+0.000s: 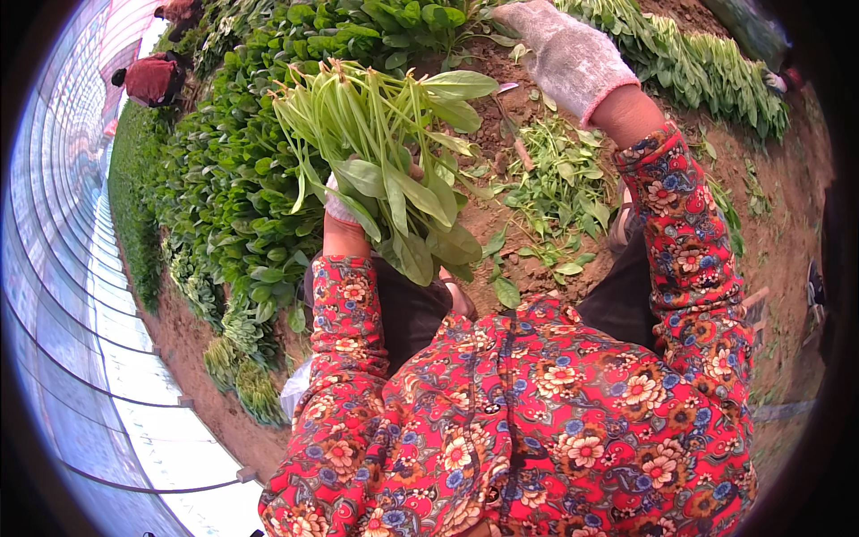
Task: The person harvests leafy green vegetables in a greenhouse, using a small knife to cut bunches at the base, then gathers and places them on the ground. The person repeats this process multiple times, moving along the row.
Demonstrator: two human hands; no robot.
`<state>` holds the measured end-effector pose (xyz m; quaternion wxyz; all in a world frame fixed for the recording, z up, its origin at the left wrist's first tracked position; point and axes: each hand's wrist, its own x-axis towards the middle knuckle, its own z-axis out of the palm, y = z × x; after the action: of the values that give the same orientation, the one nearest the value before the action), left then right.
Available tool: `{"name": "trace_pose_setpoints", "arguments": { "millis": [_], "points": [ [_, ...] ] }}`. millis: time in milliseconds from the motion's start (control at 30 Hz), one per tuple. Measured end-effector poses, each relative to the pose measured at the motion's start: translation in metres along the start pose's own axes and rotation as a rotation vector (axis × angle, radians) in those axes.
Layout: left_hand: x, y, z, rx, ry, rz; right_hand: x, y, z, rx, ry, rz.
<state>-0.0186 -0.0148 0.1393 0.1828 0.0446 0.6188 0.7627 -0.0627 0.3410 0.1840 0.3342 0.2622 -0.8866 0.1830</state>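
Note:
In my left hand [336,204], which wears a pale glove, is a thick bunch of spinach [380,143]. Its pinkish root ends point up and away, and its broad leaves hang toward me, hiding most of my fingers. My right hand [559,54], in a dirty whitish knit glove, reaches out to the top edge beside the standing green plants [394,27]. Its fingertips run to the edge of the picture, so their grip is unclear. Between my hands a thin tool with a wooden handle [522,152] lies on the soil, next to scattered loose leaves [564,170].
Dense rows of leafy plants [224,170] fill the left. Cut bunches lie in a long row [707,76] at the upper right, with more bunches [246,380] at lower left. Another person [154,79] bends over far left, near the plastic greenhouse wall [54,268].

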Motion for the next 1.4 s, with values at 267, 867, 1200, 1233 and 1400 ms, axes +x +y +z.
{"name": "trace_pose_setpoints", "arguments": {
  "millis": [267,867,1200,1233,1400],
  "points": [
    [-0.005,0.007,0.021,0.073,0.098,0.018,0.01,-0.021,0.001,0.092,0.149,-0.017],
    [0.017,-0.025,-0.03,-0.528,-0.17,0.006,0.008,-0.077,0.014,0.531,-0.302,0.272],
    [0.016,-0.01,-0.009,0.175,0.051,0.07,0.008,-0.063,0.012,0.697,-0.099,0.336],
    [0.017,-0.01,-0.009,0.202,0.051,0.063,0.007,-0.064,0.014,0.741,-0.03,0.303],
    [0.017,-0.006,0.002,0.168,-0.036,0.048,0.002,-0.068,0.029,0.517,-0.03,0.196]
  ]
}}
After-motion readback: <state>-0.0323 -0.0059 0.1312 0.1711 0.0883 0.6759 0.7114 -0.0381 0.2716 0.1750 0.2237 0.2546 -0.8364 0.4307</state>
